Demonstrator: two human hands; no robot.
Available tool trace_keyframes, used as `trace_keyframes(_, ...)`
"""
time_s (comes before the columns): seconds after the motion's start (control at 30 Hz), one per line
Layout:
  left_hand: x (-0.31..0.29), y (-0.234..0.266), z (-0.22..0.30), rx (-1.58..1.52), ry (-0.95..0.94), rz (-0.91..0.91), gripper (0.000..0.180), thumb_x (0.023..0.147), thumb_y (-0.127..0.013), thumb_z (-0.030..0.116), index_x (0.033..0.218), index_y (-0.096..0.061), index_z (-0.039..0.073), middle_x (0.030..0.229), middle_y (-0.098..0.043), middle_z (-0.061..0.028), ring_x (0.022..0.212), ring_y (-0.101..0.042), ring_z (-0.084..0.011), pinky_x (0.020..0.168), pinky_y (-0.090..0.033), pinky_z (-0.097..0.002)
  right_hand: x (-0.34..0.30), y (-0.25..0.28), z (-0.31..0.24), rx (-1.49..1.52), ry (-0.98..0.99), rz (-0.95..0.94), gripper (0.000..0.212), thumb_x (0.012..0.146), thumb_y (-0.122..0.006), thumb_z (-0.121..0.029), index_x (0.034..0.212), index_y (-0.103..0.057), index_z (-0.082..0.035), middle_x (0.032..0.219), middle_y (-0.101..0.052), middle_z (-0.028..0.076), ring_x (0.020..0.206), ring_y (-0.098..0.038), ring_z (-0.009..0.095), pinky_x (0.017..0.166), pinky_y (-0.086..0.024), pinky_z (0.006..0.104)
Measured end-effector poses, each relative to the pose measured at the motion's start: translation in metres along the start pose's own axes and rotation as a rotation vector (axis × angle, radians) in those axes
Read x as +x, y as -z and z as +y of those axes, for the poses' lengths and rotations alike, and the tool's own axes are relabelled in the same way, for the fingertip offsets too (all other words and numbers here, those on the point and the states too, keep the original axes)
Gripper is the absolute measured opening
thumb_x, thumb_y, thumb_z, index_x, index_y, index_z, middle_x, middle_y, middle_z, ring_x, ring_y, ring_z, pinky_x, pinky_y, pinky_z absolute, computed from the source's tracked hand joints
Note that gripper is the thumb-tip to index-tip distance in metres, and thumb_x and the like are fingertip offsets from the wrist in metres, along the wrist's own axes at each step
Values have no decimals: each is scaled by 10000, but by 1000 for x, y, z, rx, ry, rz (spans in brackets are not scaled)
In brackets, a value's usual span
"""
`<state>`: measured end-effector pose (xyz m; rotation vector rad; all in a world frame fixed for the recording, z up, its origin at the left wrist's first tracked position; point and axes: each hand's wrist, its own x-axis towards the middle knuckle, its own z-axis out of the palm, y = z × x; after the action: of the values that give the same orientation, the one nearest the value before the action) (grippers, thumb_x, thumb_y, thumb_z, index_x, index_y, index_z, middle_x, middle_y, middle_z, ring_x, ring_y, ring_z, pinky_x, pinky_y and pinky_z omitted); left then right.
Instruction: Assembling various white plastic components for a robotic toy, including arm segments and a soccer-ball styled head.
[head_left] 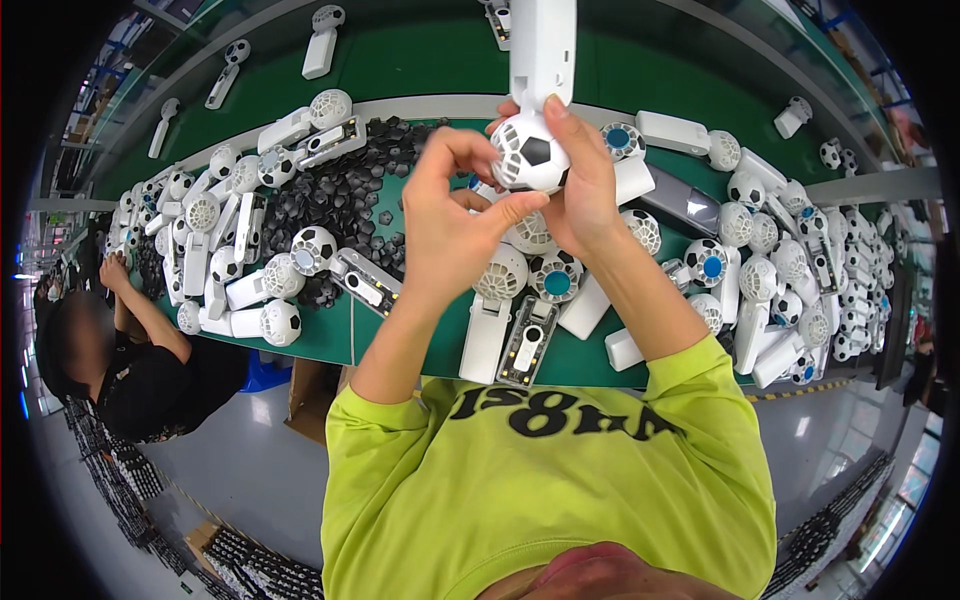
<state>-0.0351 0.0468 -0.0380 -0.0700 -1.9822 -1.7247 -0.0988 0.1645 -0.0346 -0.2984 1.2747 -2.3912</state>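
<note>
A white handheld fan [542, 60] with a soccer-ball-shaped head is held up above the bench, its handle pointing away from me. My right hand [585, 180] wraps the ball head's right side and neck, the thumb along the neck. From the left, my left hand [447, 205] curls round the head, its index finger and thumb at the grille; whether a small piece is between them cannot be made out. Black pentagons show on the head. Below my hands lie more fans, including one with an open handle showing its inner parts [527, 345].
Loose black pentagon pieces [310, 200] are heaped on the green bench [325, 335], left of my hands. Fans crowd both sides. Behind a pale rail, a green conveyor belt [420, 60] carries several fans. A co-worker [140, 370] sits at the left.
</note>
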Motion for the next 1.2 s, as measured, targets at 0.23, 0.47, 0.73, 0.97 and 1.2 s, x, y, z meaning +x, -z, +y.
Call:
trace_keyframes(0.23,12,20,-14,5,179,-140,593,635,-889,110,1112,-545,38,926,-588,-38,857,-585,-129,605,-510,-222,2,3,3,-35,-54,22,515,971,-516,-450,1184,-559,17,1009,-659,139,831,-682,193,654,-580,319)
trace_keyframes(0.47,53,97,-80,729,-220,-179,311,756,-754,69,1050,-655,45,968,-627,-73,905,-620,-231,682,-510,-330,-2,-32,-59,-28,136,191,430,814,-704,-174,1171,-558,17,994,-624,84,828,-603,134,730,-488,265)
trace_keyframes(0.73,46,100,-103,910,-128,-490,165,774,-736,45,927,-684,12,1013,-642,-118,834,-606,-227,740,-488,-315,13,39,-48,-435,17,-107,492,812,-735,-228,1240,-542,-78,993,-616,66,800,-621,153,668,-551,301)
trace_keyframes(0.97,45,80,-75,581,108,-411,172,781,-735,15,941,-673,2,938,-635,-82,806,-566,-148,764,-458,-260,15,36,-30,-600,348,-167,556,756,-786,-224,1225,-537,-60,946,-631,43,786,-630,140,690,-540,275)
trace_keyframes(1.2,33,28,-15,-126,-163,-182,112,815,-689,-32,923,-669,-11,830,-629,-61,725,-564,-139,674,-461,-262,10,42,-49,-1044,440,158,559,735,-807,-257,1161,-535,-19,997,-662,90,829,-641,134,759,-534,265)
